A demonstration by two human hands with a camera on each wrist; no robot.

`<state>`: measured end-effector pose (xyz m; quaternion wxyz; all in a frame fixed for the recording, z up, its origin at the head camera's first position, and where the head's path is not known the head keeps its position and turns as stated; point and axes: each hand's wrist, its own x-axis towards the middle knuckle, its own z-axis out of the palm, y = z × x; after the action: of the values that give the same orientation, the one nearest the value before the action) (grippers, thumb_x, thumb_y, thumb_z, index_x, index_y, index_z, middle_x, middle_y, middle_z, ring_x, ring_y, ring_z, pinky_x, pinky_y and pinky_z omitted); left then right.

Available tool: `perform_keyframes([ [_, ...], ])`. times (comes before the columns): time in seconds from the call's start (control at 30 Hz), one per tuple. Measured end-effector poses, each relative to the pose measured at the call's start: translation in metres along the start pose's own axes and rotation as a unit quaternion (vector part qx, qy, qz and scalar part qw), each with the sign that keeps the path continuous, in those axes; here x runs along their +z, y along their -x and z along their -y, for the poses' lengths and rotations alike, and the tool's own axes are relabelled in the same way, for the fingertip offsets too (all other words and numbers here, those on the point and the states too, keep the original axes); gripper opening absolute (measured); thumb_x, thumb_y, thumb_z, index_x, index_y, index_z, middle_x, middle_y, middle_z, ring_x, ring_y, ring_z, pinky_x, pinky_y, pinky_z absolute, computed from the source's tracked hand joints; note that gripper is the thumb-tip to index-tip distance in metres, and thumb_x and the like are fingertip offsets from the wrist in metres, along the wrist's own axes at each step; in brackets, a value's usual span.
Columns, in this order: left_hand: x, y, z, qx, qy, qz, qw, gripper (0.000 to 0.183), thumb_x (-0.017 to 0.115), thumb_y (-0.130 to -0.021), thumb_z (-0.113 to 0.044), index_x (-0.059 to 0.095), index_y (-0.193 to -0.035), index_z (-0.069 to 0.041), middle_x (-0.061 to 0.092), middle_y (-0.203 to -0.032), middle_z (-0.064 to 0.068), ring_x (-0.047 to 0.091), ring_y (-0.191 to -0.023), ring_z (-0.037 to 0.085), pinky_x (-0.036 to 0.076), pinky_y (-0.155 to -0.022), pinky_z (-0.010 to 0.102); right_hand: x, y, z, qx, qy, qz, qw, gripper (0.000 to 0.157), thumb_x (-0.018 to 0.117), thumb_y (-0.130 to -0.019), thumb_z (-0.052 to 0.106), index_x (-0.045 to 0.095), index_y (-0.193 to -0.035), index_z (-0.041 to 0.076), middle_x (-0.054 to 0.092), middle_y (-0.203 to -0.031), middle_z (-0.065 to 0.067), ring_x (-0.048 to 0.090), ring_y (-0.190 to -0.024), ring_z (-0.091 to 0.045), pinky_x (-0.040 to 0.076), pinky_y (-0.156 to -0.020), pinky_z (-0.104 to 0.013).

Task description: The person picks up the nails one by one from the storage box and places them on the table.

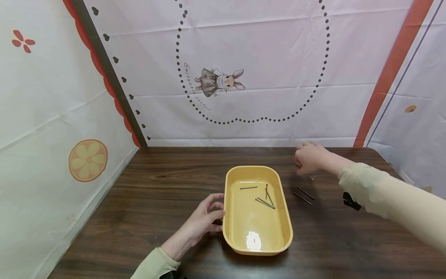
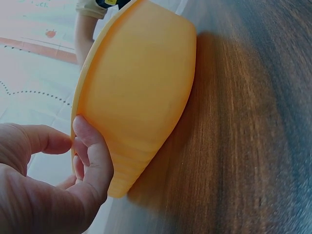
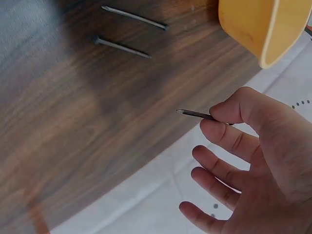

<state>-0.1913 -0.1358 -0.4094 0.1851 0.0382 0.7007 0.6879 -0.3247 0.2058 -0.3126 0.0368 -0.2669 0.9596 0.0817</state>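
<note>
Apparently the work is well along: several nails lie in the yellow tray just right of the left hand, which lightly grips it, while the right hand pinches a single nail and two loose nails remain near it on the surface.

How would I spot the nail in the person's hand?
Find the yellow tray on the dark wooden table. Beyond its far right corner is the right hand. The nail it pinches is the only one held; the other nails lie loose.
</note>
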Motion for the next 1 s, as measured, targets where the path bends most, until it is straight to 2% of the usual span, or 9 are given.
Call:
perform_keyframes([
  [0.1, 0.000, 0.000, -0.001, 0.000, 0.002, -0.001, 1.0000, 0.053, 0.054, -0.096, -0.006, 0.036, -0.146, -0.005, 0.052, -0.115, 0.013, 0.061, -0.086, 0.016, 0.057, -0.066, 0.028, 0.007, 0.000, -0.001, 0.004, -0.010, 0.013, 1.000, 0.026, 0.075, -0.074, 0.026, 0.053, -0.062, 0.018, 0.051, -0.083, -0.001, 0.049, -0.090, -0.027, 0.044, -0.072, -0.052],
  [0.23, 0.000, -0.001, -0.001, -0.003, 0.003, 0.000, 1.0000, 0.053, 0.053, -0.096, -0.005, 0.036, -0.146, -0.005, 0.052, -0.116, 0.014, 0.061, -0.087, 0.017, 0.057, -0.066, 0.028, 0.016, 0.001, -0.002, 0.013, -0.022, 0.032, 0.999, 0.027, 0.075, -0.076, 0.025, 0.053, -0.062, 0.018, 0.050, -0.084, -0.001, 0.048, -0.091, -0.027, 0.041, -0.069, -0.047],
  [0.43, 0.000, 0.000, -0.001, -0.002, 0.002, 0.002, 1.0000, 0.053, 0.053, -0.096, -0.005, 0.036, -0.146, -0.004, 0.052, -0.117, 0.015, 0.061, -0.086, 0.017, 0.058, -0.066, 0.028, 0.030, 0.005, -0.007, 0.015, -0.027, 0.035, 0.999, 0.025, 0.075, -0.072, 0.024, 0.053, -0.062, 0.017, 0.050, -0.083, -0.001, 0.047, -0.089, -0.027, 0.041, -0.067, -0.047],
  [0.8, 0.001, 0.001, 0.001, 0.005, 0.010, -0.001, 0.9999, 0.053, 0.053, -0.096, -0.004, 0.035, -0.146, -0.003, 0.051, -0.115, 0.013, 0.060, -0.085, 0.017, 0.056, -0.065, 0.028, 0.052, 0.010, -0.009, 0.018, -0.044, 0.058, 0.997, 0.025, 0.077, -0.074, 0.023, 0.054, -0.065, 0.016, 0.051, -0.083, -0.002, 0.046, -0.087, -0.027, 0.042, -0.067, -0.047],
  [1.0, 0.000, 0.001, 0.002, 0.006, 0.013, -0.002, 0.9999, 0.054, 0.054, -0.095, -0.003, 0.036, -0.145, -0.003, 0.051, -0.114, 0.013, 0.060, -0.085, 0.016, 0.056, -0.065, 0.027, 0.059, 0.008, -0.008, 0.017, -0.039, 0.056, 0.998, 0.029, 0.077, -0.074, 0.024, 0.051, -0.063, 0.016, 0.049, -0.081, -0.002, 0.047, -0.086, -0.027, 0.043, -0.068, -0.047],
])
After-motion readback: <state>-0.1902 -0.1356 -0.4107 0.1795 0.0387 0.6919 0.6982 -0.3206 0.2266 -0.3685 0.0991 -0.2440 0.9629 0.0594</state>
